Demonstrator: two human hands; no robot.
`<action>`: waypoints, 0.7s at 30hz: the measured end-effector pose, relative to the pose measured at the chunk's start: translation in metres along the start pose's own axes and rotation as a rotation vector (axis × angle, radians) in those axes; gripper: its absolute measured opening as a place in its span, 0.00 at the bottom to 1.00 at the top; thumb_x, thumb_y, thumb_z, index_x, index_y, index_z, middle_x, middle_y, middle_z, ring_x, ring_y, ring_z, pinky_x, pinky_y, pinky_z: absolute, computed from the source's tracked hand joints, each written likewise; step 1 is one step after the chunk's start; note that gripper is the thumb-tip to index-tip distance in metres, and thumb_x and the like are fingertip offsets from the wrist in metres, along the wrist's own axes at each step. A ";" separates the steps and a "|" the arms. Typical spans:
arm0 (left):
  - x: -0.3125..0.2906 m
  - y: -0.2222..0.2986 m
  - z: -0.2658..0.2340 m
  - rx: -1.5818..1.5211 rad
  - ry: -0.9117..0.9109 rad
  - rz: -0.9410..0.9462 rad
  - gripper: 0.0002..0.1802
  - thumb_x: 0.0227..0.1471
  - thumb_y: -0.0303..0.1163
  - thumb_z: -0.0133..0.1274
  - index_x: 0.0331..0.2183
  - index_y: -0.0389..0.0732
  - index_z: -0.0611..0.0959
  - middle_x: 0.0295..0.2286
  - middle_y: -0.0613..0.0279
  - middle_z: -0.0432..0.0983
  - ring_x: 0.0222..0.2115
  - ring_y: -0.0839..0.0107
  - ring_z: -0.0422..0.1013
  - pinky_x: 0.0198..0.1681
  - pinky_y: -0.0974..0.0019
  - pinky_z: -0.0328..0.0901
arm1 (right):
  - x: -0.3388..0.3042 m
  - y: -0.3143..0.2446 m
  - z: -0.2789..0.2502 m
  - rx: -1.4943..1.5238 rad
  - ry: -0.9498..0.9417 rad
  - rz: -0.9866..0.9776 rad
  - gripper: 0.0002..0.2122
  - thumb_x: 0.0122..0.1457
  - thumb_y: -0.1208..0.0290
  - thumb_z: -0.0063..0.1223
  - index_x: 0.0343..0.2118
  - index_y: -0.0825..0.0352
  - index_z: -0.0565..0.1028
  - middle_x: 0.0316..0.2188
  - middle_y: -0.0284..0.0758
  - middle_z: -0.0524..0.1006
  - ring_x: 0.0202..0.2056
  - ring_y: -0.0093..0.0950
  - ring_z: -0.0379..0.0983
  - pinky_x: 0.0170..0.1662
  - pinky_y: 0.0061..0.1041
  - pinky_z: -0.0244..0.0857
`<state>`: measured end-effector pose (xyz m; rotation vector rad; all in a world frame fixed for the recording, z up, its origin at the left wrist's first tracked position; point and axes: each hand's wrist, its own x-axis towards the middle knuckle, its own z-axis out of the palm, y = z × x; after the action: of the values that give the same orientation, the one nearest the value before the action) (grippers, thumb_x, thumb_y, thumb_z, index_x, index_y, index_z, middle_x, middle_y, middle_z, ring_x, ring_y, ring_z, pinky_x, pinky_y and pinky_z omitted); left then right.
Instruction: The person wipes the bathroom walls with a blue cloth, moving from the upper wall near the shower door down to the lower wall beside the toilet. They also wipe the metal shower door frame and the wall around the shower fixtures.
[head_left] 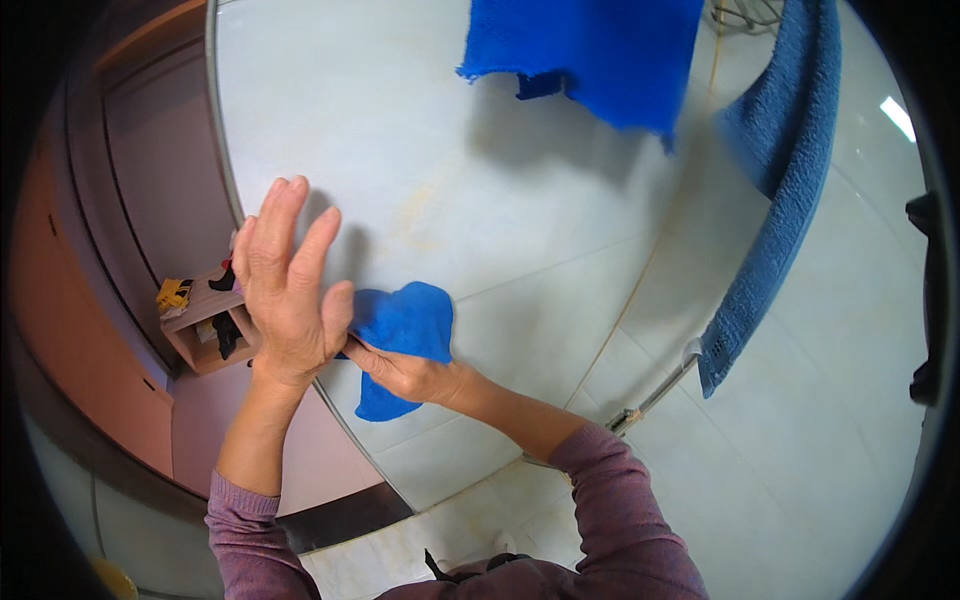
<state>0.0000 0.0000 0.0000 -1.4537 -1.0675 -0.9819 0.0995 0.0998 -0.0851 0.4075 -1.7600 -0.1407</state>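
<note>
A pale tiled wall [480,190] filled most of the frame, curving with the lens. Down the right side hung a long blue towel [775,200] over a metal rail [655,392], its lower end reaching toward the right centre. At the top centre a second, brighter blue cloth [590,55] hung down with a ragged lower edge. At the left edge, past the wall's corner, stood a pinkish door [85,330] and, lower down, a small wooden shelf [205,325] with a few dark and yellow odds and ends on it.

The person's two arms, in purple sleeves, rose from the lower edge. The left hand [290,290] stood left of centre, palm flat and fingers straight and together, pointing to the upper part of the frame; it gripped nothing, and its outer edge touched the small cloth. The right hand [405,372] lay just below centre, its grip closed, fingers pinched on the small blue cloth [405,325].

That cloth was pressed against the wall, just right of the left palm and directly above the right knuckles. Its long axis ran from the lower left, where a tail hung beneath the right hand, up to a rounded lobe at the upper right. The right hand was the one that had it; the left only bordered it on the left side.
</note>
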 end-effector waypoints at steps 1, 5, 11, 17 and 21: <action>0.000 0.001 0.001 0.011 -0.003 -0.010 0.21 0.48 0.39 0.43 0.44 0.41 0.73 0.50 0.51 0.60 0.53 0.56 0.55 0.54 0.55 0.46 | 0.002 0.005 -0.008 -0.018 -0.036 -0.036 0.13 0.43 0.80 0.50 0.36 0.71 0.74 0.33 0.42 0.73 0.37 0.40 0.70 0.40 0.36 0.63; -0.001 -0.001 0.006 0.091 -0.046 -0.038 0.20 0.43 0.32 0.47 0.42 0.42 0.75 0.49 0.52 0.62 0.52 0.57 0.56 0.54 0.55 0.46 | 0.019 0.037 -0.024 -0.098 -0.060 -0.109 0.13 0.45 0.80 0.48 0.37 0.73 0.73 0.34 0.45 0.73 0.35 0.39 0.71 0.39 0.34 0.65; 0.003 -0.001 0.010 0.123 -0.011 0.006 0.18 0.41 0.28 0.47 0.39 0.40 0.76 0.48 0.52 0.63 0.52 0.57 0.57 0.53 0.55 0.48 | 0.042 0.101 -0.067 -0.487 0.103 0.107 0.17 0.42 0.86 0.46 0.39 0.69 0.72 0.46 0.51 0.66 0.48 0.46 0.63 0.46 0.38 0.61; 0.002 0.015 0.014 0.195 -0.035 0.020 0.16 0.42 0.28 0.48 0.38 0.40 0.77 0.48 0.54 0.65 0.52 0.57 0.57 0.52 0.56 0.49 | -0.064 0.112 -0.100 -0.816 0.218 0.430 0.18 0.42 0.86 0.43 0.40 0.72 0.70 0.44 0.52 0.65 0.47 0.50 0.60 0.51 0.48 0.51; 0.003 0.012 0.008 0.208 -0.033 0.009 0.17 0.40 0.26 0.49 0.39 0.41 0.76 0.48 0.55 0.64 0.52 0.57 0.57 0.53 0.55 0.49 | -0.142 0.069 -0.098 -0.816 0.126 0.613 0.19 0.45 0.86 0.41 0.44 0.73 0.66 0.42 0.53 0.65 0.44 0.52 0.61 0.49 0.44 0.55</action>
<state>0.0121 0.0078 -0.0015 -1.3072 -1.1505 -0.8164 0.2055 0.2249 -0.1716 -0.6916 -1.4798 -0.3607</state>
